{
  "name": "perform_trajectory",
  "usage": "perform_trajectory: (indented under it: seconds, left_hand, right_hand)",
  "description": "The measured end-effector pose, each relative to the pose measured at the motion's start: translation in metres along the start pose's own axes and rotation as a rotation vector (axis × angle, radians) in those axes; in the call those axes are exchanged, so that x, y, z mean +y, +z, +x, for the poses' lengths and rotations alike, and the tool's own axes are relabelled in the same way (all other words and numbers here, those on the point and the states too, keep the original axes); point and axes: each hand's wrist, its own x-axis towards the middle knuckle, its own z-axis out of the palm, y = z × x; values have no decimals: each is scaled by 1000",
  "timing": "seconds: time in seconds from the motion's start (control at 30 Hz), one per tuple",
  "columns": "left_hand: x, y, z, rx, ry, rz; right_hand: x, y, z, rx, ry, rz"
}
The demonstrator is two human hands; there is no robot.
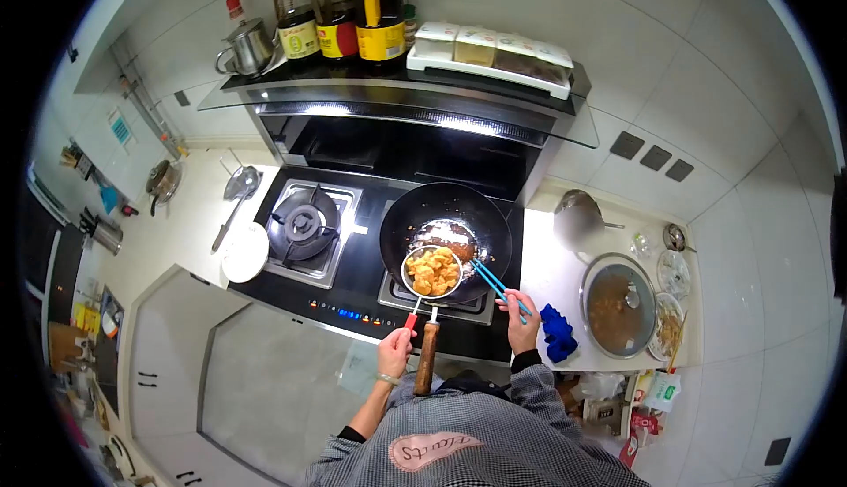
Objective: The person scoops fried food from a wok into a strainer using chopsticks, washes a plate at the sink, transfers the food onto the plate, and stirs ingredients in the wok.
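My left hand (394, 351) is closed round the red handle of a strainer (431, 273). Golden fried pieces (432, 270) fill the strainer, which overlaps the near side of a black wok (487, 222). Dark, shiny oil shows in the bottom of the wok. In my right hand (522, 318) is a pair of blue chopsticks (497, 285), their tips at the strainer's right edge, over the wok. The wok's wooden handle (427, 359) points towards my body, just right of my left hand.
Left of the wok is a bare gas burner (305, 222), with a white plate (245, 252) and a ladle (238, 189) beyond it. A lidded pan (619, 305) and a blue cloth (558, 333) lie on the right counter. Sauce bottles (381, 24) stand on the hood shelf.
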Motion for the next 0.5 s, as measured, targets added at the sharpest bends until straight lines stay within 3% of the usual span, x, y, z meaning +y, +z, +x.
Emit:
perform_trajectory:
  seconds: [0.23, 0.37, 0.5]
  left_hand:
    - [11, 3, -1, -34, 62, -39]
    - [2, 5, -2, -31, 26, -24]
    - [1, 3, -2, -20, 35, -19]
  right_hand:
    - [-16, -4, -4, 43, -67, -8]
    - [9, -7, -9, 25, -12, -78]
    - [-28, -4, -13, 89, -98, 10]
